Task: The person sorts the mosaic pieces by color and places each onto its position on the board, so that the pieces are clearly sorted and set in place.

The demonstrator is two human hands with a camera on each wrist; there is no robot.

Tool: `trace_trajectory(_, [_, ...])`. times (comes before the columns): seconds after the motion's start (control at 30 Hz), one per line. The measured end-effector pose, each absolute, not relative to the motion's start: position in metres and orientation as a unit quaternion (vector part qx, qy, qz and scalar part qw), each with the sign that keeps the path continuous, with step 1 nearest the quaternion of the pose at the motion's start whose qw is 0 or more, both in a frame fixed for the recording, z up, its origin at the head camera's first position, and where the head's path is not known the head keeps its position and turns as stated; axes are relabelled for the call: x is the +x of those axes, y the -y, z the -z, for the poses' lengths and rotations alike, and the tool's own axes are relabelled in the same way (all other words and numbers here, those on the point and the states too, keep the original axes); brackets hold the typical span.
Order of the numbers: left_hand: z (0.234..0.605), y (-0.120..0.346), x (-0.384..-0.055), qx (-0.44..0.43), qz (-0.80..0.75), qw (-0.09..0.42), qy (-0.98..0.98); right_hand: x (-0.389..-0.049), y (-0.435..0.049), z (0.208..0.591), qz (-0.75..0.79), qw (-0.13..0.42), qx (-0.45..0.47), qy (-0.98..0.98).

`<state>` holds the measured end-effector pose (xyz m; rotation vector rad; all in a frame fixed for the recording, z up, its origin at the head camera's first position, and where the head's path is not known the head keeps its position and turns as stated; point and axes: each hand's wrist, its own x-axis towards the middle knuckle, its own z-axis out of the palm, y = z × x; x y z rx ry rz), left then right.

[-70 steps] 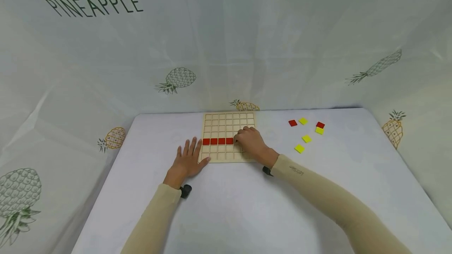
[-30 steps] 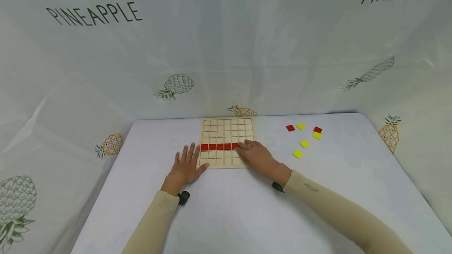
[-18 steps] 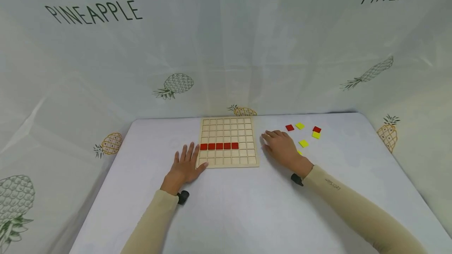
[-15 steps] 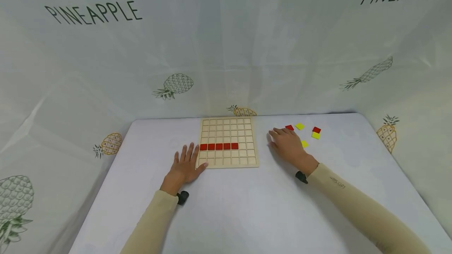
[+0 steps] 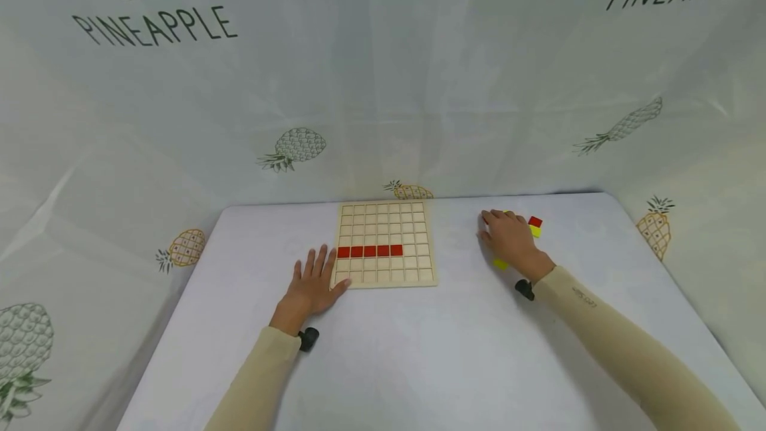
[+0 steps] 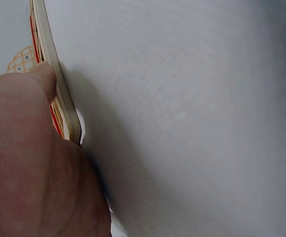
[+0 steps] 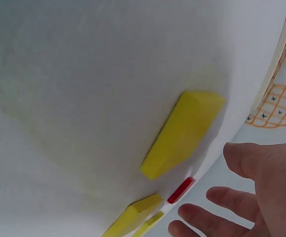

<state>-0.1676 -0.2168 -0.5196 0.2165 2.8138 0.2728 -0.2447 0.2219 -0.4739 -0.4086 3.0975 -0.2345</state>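
Note:
My left hand (image 5: 309, 288) lies with fingers spread at the left side of a wooden grid board (image 5: 415, 276). In the left wrist view its thumb rests at the board's near edge (image 6: 64, 94). A row of several red square tiles (image 5: 370, 251) fills part of one line of the grid. To the right of the board, my right hand (image 5: 510, 237) hovers over the loose tiles, fingers loosely bent and holding nothing. In the right wrist view a red tile (image 7: 181, 190) lies just off its fingertips, with a yellow tile (image 7: 182, 133) closer to the camera.
A red tile (image 5: 535, 221) and a yellow tile (image 5: 534, 232) lie just beyond the right hand. Another yellow tile (image 5: 500, 263) shows below it; the hand covers others. The white table (image 5: 419, 351) meets a pineapple-print curtain (image 5: 383, 85) at the back.
My right hand set a red tile at the right end of the red row, let go, and moved right to the loose tiles. The left hand stays by the board.

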Motion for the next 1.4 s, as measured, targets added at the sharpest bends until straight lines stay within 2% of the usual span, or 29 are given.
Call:
trace_trajectory(0.4, [0.517,0.216,-0.166,0.078,-0.096,0.156,-0.98,-0.251,-0.221,0.474,0.063,0.019,-0.108,-0.992])
trace_trajectory(0.9, [0.521,0.218,-0.168,0.08,-0.097,0.151,-0.981,-0.253,-0.214,0.474,0.07,-0.06,-0.167,-0.982])
trace_trajectory(1.4, [0.514,0.214,-0.165,0.078,-0.098,0.153,-0.98,-0.235,-0.18,0.47,0.093,-0.101,-0.234,-0.963])
